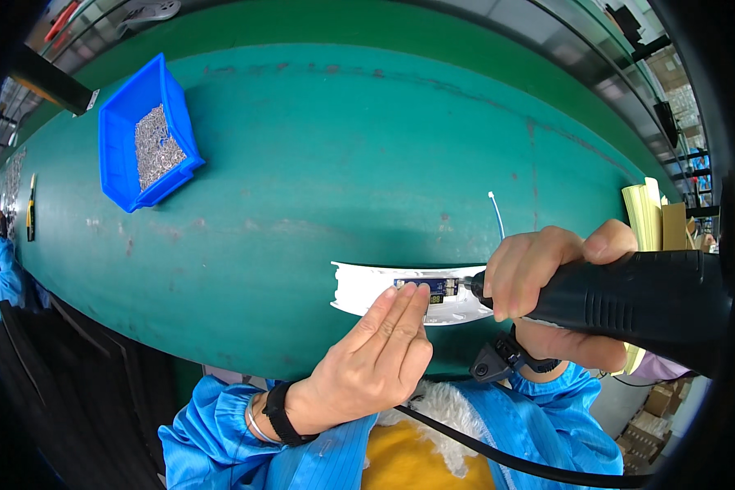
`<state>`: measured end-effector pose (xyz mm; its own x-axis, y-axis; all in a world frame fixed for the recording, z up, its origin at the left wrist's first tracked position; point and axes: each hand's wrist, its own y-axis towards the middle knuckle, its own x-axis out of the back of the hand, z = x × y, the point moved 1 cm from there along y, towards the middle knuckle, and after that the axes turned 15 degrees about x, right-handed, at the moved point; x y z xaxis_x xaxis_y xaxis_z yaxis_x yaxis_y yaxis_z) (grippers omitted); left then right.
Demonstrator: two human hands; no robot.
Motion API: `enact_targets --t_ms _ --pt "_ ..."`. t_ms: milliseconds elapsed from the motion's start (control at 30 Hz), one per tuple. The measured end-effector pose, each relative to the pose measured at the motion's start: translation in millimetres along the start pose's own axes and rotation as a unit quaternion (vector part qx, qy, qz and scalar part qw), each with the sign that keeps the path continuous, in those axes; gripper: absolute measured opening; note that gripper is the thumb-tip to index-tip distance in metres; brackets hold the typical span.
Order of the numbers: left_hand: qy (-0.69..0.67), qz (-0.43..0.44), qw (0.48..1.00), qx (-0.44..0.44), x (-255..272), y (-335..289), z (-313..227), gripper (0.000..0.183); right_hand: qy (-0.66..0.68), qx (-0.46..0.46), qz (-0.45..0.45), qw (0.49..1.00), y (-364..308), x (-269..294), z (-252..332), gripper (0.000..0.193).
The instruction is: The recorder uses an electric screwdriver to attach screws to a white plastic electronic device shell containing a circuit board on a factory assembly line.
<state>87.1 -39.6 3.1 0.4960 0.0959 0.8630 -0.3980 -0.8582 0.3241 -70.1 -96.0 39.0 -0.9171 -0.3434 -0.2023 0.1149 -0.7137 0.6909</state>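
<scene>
A curved white plastic housing (366,287) lies on the green work surface close in front of me. Set into it is a small blue circuit board (439,287) with a little display at its edge. My left hand (376,351) lays its outstretched fingertips on the board and the housing; its thumb is hidden. My right hand (532,273) is wrapped around a black electric screwdriver (629,300), held almost level. The screwdriver's tip meets the board's right end, but the screw there is too small to make out.
A blue bin (118,151) at the far left holds many small metal screws (157,147). A thin pale strip (496,214) sticks up behind my right hand. Yellow sheets (643,214) stand at the right edge. A yellow-black tool (31,214) lies far left, near another person's blue sleeve (0,278).
</scene>
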Motion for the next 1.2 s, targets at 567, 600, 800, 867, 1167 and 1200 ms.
enact_targets --t_ms 567,600,800,867,1167,1200 --pt "-0.01 -0.008 1.0 0.002 2.1 2.3 -1.1 0.007 -0.023 0.012 -0.022 0.999 0.0 -0.3 -1.7 0.078" --pt "-0.009 -0.009 1.0 0.001 3.1 1.8 -1.6 0.007 -0.023 0.024 -0.013 0.999 0.6 0.7 -0.6 0.079" --pt "-0.149 0.012 0.988 0.048 9.9 4.9 11.6 0.01 0.05 0.04 -0.052 0.997 4.7 0.6 5.7 0.074" --pt "-0.194 -0.033 0.978 0.071 14.0 4.6 17.2 0.012 0.083 0.051 -0.065 0.993 8.7 -6.0 14.4 0.068" --pt "-0.169 -0.06 0.982 0.064 10.3 13.1 9.3 0.013 0.115 0.061 -0.023 0.991 9.4 -29.4 24.8 0.063" --pt "-0.171 -0.062 0.981 0.067 10.6 12.8 9.3 0.013 0.103 0.057 -0.029 0.993 9.1 -31.3 24.4 0.063"
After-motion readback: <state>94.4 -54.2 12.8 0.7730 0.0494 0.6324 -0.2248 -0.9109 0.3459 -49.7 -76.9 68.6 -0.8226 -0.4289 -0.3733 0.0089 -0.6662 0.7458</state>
